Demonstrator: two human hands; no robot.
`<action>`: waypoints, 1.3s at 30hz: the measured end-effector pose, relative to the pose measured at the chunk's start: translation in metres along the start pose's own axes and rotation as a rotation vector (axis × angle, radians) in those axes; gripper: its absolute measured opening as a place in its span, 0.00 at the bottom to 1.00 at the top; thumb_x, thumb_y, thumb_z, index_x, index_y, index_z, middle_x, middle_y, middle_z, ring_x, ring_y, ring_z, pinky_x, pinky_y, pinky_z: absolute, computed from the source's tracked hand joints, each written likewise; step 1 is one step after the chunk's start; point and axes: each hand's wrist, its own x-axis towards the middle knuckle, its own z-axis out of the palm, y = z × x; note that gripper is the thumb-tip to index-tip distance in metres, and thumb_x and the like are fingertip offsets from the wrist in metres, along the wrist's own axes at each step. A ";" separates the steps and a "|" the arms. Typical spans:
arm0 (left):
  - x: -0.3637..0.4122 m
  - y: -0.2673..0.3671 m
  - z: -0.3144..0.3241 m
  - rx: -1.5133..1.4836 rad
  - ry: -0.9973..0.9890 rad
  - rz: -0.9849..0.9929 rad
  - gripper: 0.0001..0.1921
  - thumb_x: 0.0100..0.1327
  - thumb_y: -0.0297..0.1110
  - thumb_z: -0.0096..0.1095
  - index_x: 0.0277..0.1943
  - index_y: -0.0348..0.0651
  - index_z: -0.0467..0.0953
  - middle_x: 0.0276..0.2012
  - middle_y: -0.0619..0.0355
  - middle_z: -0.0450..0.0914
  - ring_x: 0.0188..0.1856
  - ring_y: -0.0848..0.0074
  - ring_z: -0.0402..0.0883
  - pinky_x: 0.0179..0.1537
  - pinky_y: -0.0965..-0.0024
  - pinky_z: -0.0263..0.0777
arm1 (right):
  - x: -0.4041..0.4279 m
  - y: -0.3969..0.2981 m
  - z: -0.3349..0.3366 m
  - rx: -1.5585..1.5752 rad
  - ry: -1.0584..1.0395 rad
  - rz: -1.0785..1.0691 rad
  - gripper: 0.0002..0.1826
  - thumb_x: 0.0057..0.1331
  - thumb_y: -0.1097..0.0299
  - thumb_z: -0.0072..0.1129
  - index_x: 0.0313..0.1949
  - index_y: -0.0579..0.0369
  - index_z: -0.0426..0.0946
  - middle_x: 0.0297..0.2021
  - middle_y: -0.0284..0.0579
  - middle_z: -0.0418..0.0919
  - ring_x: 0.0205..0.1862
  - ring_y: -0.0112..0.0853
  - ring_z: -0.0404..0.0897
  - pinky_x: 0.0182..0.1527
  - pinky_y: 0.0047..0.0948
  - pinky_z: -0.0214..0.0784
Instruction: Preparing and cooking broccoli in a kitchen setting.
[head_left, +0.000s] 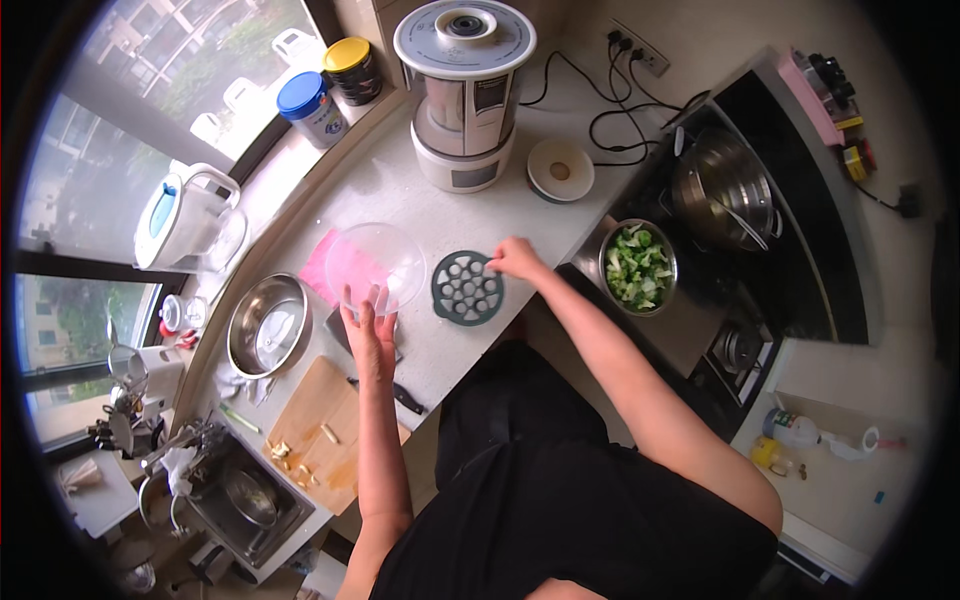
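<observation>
A clear plastic bowl (397, 259) rests on the raised fingers of my left hand (371, 337), above a pink cloth (319, 266) on the counter. To its right, my right hand (517, 259) pinches the rim of a dark green round rack (466, 289) with several round holes. Whether the rack touches the counter is hard to tell. A black-handled knife (409, 400) lies partly hidden behind my left forearm. Below it is a wooden cutting board (307, 405) with small pale pieces of food on it.
A white electric appliance (465, 97) stands at the back, beside a shallow round white dish (577, 176) and black power cords (611, 120). A steel bowl (247, 360) sits left, above the sink (289, 517). Chopped greens (637, 270) fill a steel bowl near the stove pot (727, 187).
</observation>
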 end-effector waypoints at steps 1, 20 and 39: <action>0.002 -0.002 -0.001 -0.012 -0.009 -0.009 0.36 0.58 0.40 0.60 0.64 0.53 0.47 0.58 0.48 0.62 0.59 0.62 0.64 0.50 0.63 0.67 | -0.004 0.010 -0.025 -0.004 0.008 0.016 0.11 0.47 0.63 0.66 0.27 0.55 0.79 0.22 0.49 0.79 0.26 0.37 0.79 0.31 0.30 0.72; 0.019 -0.067 0.007 -0.072 0.000 -0.187 0.35 0.61 0.39 0.56 0.66 0.54 0.43 0.59 0.47 0.56 0.56 0.63 0.66 0.49 0.65 0.68 | 0.054 0.121 -0.123 0.856 0.670 0.658 0.10 0.60 0.71 0.55 0.30 0.68 0.70 0.23 0.43 0.73 0.16 0.30 0.72 0.15 0.24 0.67; 0.062 -0.116 -0.021 0.072 -0.005 -0.186 0.33 0.64 0.39 0.51 0.66 0.46 0.41 0.56 0.49 0.60 0.51 0.67 0.70 0.47 0.67 0.71 | 0.041 0.090 -0.128 0.146 0.613 0.548 0.31 0.53 0.59 0.64 0.41 0.74 0.60 0.20 0.51 0.76 0.12 0.35 0.76 0.13 0.25 0.69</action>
